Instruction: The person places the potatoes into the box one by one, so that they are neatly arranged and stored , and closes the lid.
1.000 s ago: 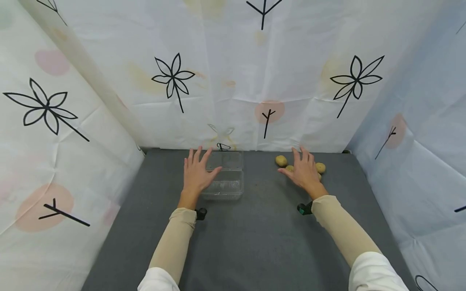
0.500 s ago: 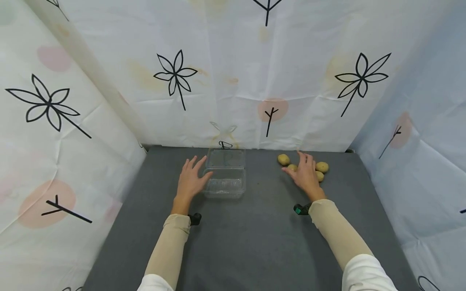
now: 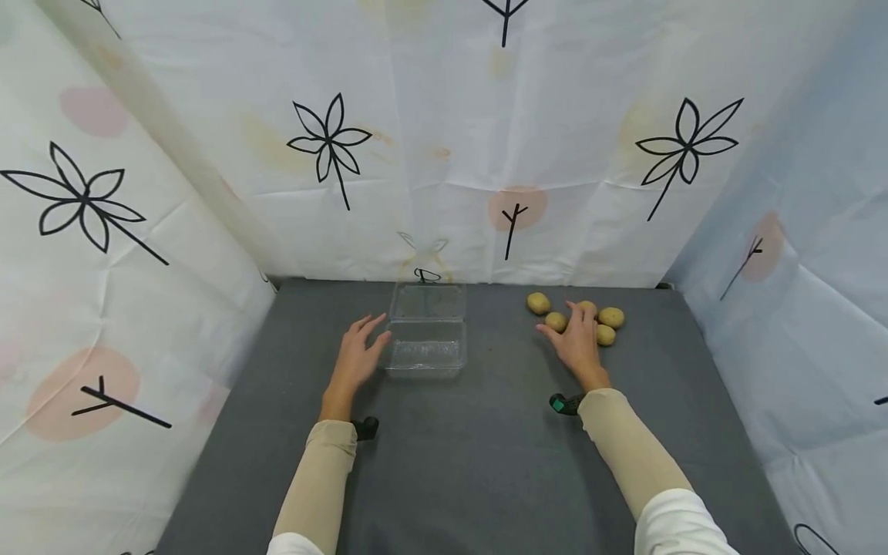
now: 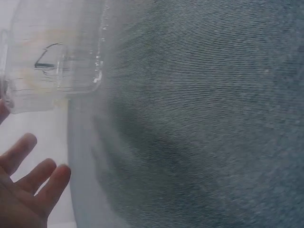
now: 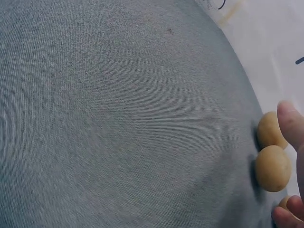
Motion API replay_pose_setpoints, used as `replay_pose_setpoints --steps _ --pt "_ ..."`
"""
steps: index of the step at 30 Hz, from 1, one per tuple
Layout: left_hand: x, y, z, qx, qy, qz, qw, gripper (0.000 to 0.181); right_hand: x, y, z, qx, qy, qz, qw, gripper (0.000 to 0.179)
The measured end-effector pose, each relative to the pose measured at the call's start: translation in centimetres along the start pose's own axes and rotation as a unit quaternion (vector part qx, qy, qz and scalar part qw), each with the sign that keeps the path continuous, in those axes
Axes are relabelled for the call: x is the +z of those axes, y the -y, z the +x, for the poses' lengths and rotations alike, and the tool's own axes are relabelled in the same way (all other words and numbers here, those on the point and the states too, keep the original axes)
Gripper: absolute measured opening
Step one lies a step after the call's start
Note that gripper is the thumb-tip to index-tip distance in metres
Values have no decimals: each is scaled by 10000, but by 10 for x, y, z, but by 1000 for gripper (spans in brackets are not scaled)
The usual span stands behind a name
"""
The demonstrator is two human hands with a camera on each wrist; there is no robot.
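Observation:
A clear plastic clamshell box (image 3: 428, 351) lies with its lid (image 3: 428, 301) folded back on the grey table. Just left of it hovers my left hand (image 3: 355, 358), thumb and fingers apart and holding nothing; the left wrist view shows those fingers (image 4: 56, 183) near a corner of the clear box. On the right, several small yellow potatoes (image 3: 611, 317) lie in a loose cluster. My right hand (image 3: 578, 343) is over them, its thumb close to one potato (image 3: 556, 321). From the right wrist, two potatoes (image 5: 272, 168) show beside the thumb; whether the fingers touch one is hidden.
A white patterned curtain (image 3: 444, 154) hangs along the table's back edge, with more fabric (image 3: 104, 308) at the left and right sides. The grey tabletop (image 3: 479, 447) stretches between both arms.
My left hand has drawn back leftward and nearer to me, away from over the box. The right hand has drawn slightly nearer, with its fingers lower and more bent over the potatoes.

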State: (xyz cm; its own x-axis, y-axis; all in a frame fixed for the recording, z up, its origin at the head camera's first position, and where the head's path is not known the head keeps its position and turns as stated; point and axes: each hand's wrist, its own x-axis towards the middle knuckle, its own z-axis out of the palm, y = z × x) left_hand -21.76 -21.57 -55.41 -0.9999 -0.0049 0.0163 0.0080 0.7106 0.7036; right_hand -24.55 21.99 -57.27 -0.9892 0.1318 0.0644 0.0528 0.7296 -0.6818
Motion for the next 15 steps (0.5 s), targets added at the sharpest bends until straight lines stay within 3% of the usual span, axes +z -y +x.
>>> replay_pose_setpoints --steps 8,15 --pt "4 6 -6 -179 282 -533 9980 51 9 -3 0 277 -177 370 9988 82" --pt "9 16 -10 -432 298 -1007 9935 47 12 -1 1 496 -138 528 9973 80"
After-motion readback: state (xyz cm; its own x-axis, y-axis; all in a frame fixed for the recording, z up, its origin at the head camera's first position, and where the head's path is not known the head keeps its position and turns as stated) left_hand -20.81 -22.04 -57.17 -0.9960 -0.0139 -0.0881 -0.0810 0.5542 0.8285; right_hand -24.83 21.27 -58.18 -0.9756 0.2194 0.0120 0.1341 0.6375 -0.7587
